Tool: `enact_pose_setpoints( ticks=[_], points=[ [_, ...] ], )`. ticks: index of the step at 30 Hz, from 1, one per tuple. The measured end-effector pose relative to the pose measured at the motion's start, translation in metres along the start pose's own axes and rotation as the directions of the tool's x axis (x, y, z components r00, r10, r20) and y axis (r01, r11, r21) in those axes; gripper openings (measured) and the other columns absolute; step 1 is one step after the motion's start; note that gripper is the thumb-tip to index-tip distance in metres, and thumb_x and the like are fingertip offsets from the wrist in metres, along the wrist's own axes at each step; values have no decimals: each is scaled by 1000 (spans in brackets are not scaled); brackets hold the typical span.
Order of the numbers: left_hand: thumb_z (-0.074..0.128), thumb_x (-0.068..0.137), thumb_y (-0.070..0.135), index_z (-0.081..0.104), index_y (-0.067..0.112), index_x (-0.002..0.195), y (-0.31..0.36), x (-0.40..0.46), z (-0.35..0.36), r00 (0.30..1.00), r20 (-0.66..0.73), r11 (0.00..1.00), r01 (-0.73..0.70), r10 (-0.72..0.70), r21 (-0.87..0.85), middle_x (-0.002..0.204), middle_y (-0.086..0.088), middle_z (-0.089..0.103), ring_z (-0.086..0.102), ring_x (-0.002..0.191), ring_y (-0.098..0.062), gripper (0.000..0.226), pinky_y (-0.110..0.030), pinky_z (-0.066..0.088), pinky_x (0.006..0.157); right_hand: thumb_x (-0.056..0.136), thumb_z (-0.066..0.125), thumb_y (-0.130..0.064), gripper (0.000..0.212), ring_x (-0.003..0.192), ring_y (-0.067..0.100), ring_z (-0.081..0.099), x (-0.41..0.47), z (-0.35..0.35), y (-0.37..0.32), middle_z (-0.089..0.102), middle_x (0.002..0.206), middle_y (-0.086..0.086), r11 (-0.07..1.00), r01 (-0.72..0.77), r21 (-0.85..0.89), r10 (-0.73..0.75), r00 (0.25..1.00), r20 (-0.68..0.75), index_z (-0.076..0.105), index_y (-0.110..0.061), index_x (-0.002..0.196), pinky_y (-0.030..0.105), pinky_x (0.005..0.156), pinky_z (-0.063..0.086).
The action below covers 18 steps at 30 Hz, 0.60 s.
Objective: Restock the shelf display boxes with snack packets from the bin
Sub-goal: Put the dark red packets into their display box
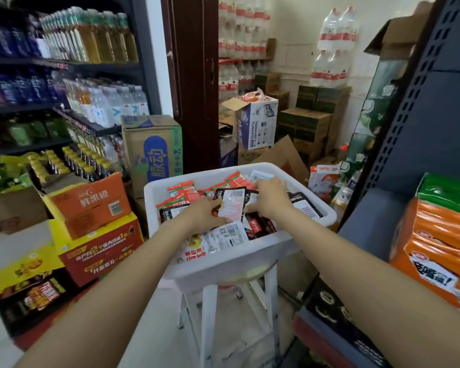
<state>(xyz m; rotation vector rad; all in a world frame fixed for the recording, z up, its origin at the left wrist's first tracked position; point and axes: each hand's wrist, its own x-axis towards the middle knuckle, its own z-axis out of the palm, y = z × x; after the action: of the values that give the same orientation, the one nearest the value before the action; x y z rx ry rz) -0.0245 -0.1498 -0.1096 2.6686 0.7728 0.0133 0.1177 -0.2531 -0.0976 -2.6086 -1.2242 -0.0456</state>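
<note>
A white plastic bin [250,258] stands on a white stool [210,314] in front of me, filled with several red, black and white snack packets [183,192]. Both my hands are inside it. My left hand [202,212] grips the left edge of a black-and-white packet [233,204] lying label-up. My right hand [270,196] rests on the packets just right of that one, fingers curled down onto the pile; whether it pinches one is hidden.
Drink shelves [64,65] fill the left wall, with stacked orange and red cartons [91,208] below. A dark shelf upright [409,107] rises at right beside orange snack bags [436,240]. Cardboard boxes [258,123] crowd the storeroom behind the bin.
</note>
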Motion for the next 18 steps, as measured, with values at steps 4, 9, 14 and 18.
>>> enact_pose_setpoints(
  ticks=[4, 9, 14, 18],
  points=[
    [58, 91, 38, 32, 11, 145, 6, -2, -1, 997, -69, 1000, 25, -25, 6, 153, -9, 28, 30, 138, -27, 67, -34, 26, 111, 80, 56, 4, 7, 88, 33, 61, 2, -1, 3, 61, 86, 16, 994, -8, 112, 11, 1000, -24, 60, -2, 81, 36, 70, 48],
    [61, 90, 30, 58, 7, 126, 14, 3, 0, 967, -253, 997, 42, -24, 69, 133, -16, 50, 49, 119, -31, 43, -41, 42, 101, 87, 43, 2, 14, 90, 35, 56, 2, -4, 22, 59, 94, 17, 968, -65, 243, 109, 979, -174, 56, -3, 91, 35, 65, 42],
    [67, 79, 51, 50, 4, 130, 26, 2, -4, 996, -88, 999, 13, -18, -51, 132, -13, 53, 50, 120, -28, 72, -37, 42, 99, 95, 51, -11, 15, 91, 25, 58, 8, -10, 33, 61, 111, 13, 783, -176, 597, 342, 923, -177, 55, -9, 109, 33, 67, 48],
    [56, 92, 25, 60, 5, 99, 33, 4, -6, 984, -177, 992, 1, -23, -126, 101, -13, 60, 57, 97, -31, 21, -31, 41, 69, 97, 49, -12, 16, 88, 14, 54, 6, -15, 31, 55, 111, 4, 579, -176, 796, 401, 912, -91, 49, -14, 113, 19, 54, 49]
  ],
)
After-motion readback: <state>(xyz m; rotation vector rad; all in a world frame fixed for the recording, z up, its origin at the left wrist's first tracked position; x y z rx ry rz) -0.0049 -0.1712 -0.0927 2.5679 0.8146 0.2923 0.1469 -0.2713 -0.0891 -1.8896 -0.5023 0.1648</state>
